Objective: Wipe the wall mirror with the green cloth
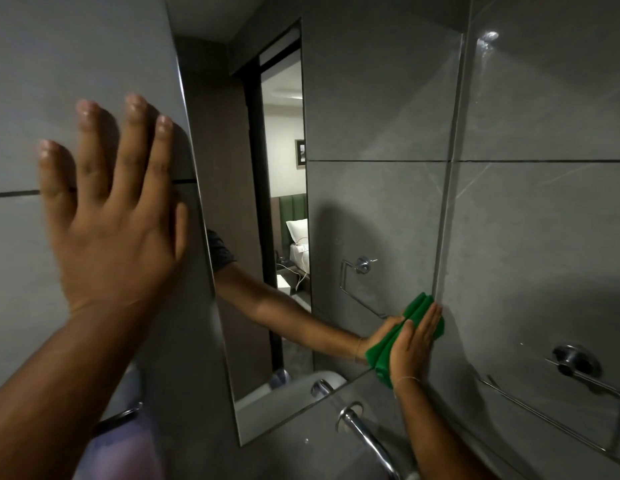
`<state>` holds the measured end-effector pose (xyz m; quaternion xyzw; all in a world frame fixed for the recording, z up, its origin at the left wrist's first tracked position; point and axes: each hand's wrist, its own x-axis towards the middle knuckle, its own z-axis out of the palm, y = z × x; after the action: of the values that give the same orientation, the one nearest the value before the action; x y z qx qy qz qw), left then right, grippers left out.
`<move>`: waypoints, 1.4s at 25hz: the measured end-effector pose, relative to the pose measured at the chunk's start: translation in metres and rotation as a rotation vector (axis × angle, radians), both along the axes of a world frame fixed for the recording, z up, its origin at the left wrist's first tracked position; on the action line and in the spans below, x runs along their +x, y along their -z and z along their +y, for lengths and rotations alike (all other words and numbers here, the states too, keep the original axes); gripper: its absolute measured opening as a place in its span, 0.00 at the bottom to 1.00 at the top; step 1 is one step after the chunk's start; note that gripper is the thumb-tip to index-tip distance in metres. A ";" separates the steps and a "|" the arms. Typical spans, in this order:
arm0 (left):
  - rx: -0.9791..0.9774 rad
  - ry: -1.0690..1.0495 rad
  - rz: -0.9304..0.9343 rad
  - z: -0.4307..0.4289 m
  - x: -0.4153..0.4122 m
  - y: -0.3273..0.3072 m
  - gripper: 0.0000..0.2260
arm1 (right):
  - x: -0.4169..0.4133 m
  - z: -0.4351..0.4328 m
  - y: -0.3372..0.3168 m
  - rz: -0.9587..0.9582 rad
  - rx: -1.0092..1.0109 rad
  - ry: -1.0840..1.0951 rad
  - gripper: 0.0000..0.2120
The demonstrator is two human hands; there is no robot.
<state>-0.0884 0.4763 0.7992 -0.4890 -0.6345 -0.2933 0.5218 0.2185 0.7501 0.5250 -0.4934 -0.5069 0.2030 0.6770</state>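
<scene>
The wall mirror [353, 133] fills the middle of the view, framed by grey tiles. My right hand [414, 344] presses the folded green cloth [384, 358] flat against the mirror's lower right corner, fingers straight and pointing up. The cloth and my arm are doubled as a reflection just to the left. My left hand [111, 209] rests flat with fingers spread on the grey tiled wall beside the mirror's left edge and holds nothing.
A chrome tap [367, 438] curves out below the mirror. A chrome towel rail [575, 362] is fixed to the right wall. The mirror reflects a doorway, a bed with a green headboard and a towel ring.
</scene>
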 end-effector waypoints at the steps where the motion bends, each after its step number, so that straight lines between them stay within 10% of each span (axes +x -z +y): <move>1: 0.042 -0.025 0.030 -0.003 0.007 0.003 0.34 | -0.003 -0.002 0.002 0.001 0.002 0.002 0.33; 16: 0.127 -0.037 -0.010 0.025 0.010 0.016 0.34 | 0.008 0.015 -0.052 -0.101 0.163 -0.001 0.33; 35: 0.146 -0.058 0.110 0.005 0.034 0.009 0.36 | 0.043 0.078 -0.453 -0.392 0.582 -0.056 0.32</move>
<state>-0.0541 0.4812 0.7899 -0.4466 -0.5954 -0.2963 0.5985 0.2616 0.8279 0.9784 -0.2952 -0.6771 -0.0299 0.6734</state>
